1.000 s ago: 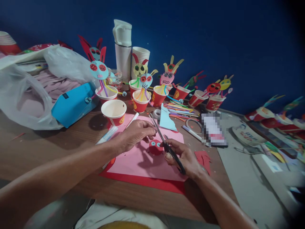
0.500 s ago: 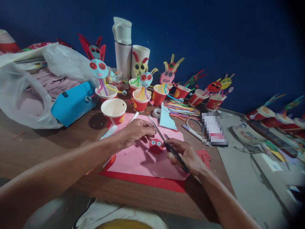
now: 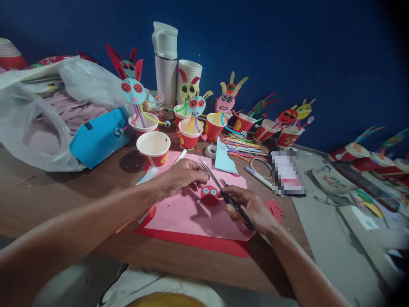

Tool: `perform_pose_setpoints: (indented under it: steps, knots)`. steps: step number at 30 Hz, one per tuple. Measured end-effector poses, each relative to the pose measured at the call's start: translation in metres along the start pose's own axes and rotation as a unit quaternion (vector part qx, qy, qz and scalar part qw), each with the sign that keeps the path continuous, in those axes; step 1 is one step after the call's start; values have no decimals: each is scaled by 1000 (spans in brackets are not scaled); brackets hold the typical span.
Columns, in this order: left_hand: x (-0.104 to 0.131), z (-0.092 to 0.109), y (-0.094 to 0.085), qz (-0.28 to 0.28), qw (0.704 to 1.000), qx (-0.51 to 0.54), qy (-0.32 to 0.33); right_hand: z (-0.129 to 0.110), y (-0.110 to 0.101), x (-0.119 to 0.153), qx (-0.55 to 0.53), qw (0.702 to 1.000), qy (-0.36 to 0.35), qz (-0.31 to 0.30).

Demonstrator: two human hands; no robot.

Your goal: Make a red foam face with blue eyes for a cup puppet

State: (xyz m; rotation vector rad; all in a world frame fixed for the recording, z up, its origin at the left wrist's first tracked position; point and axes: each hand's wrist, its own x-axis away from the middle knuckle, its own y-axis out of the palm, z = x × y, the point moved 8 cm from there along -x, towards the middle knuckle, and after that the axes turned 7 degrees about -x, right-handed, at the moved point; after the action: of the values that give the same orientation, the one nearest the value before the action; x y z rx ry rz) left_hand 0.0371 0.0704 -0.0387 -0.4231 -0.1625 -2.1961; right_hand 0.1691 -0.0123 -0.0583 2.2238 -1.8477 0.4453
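Clearly, the brown table [image 3: 64,187] is the largest thing, and on its left side lies the plastic bag [image 3: 96,83]. The pink sheet [image 3: 179,215] lies in front of the person. Over it, the left hand [image 3: 183,175] has its fingertips close together; I cannot tell if they pinch something. The right hand [image 3: 248,208] holds the scissors [image 3: 235,207] by the black handle, with fingers closed around it. Near the left hand stands the open cup [image 3: 156,159]. The red paper face [image 3: 209,197] is above the pink sheet, between both hands.
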Motion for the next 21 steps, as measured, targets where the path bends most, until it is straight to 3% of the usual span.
perform_pose_setpoints:
  steps: [15,21]
  knots:
    - [-1,-3,1,-15,1000,-1,-13,-3,-7,2,39,999,12,12]
    - [3,-3,7,-35,999,-19,-21,-19,-15,-1,-27,994,-98,41]
